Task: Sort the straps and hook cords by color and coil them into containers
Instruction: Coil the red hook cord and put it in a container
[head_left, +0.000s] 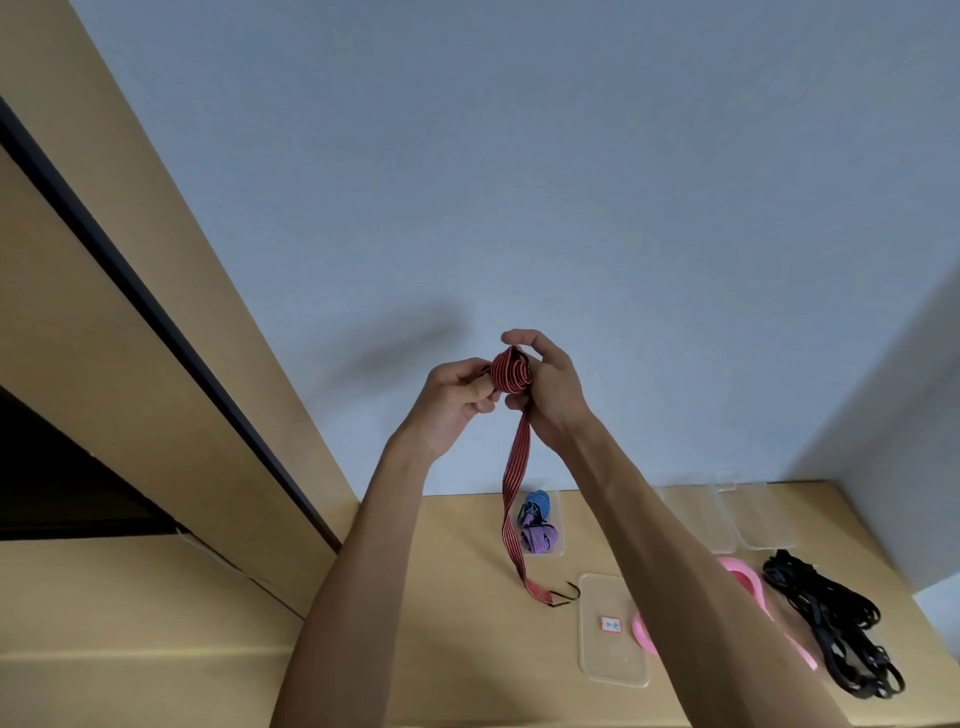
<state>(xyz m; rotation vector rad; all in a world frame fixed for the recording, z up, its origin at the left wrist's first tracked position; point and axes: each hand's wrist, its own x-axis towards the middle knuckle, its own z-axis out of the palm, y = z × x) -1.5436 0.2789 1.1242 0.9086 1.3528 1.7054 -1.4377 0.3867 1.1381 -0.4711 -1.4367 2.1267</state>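
Observation:
Both hands are raised in front of the grey wall, holding a red hook cord with black stripes (511, 371) that is partly wound into a coil. My left hand (457, 397) pinches the coil's left side. My right hand (545, 384) grips it from the right, fingers curled over the top. The cord's loose tail (517, 488) hangs down, and its dark metal hook (563, 596) dangles just above the table. A clear container (556, 519) at the back of the table holds a blue coil (537, 503) and a purple coil (540, 538).
On the wooden table (457, 582) lie a clear lid with a small label (613, 631), a pink strap (740, 577) partly behind my right arm, a pile of black straps (826, 618), and clear containers (761, 517) at the back right. A dark-edged wooden panel (156, 322) rises at left.

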